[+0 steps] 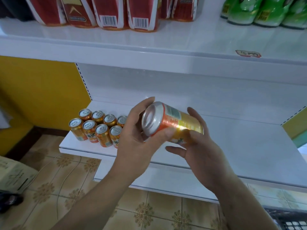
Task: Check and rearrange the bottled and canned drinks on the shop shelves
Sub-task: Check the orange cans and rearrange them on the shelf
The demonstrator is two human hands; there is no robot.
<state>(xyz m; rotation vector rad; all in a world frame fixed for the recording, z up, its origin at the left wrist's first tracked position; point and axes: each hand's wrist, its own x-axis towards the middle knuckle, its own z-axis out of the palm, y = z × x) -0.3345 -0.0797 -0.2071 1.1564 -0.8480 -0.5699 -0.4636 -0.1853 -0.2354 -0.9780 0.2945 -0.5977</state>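
Both hands hold one orange can (172,120) sideways above the lower shelf (232,138), its base toward the camera. The left hand (142,135) has its grip curled round the base end; the right hand (199,146) wraps the body. Matching cans (98,127) stand at the shelf's left. Turning the can to check it could loosen the hold, and a drop might topple them.

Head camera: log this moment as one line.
phase: inspecting | left hand: grips held can at base end | right hand: grips its body | held can: on its side, above lower shelf | shelved cans: upright, left end
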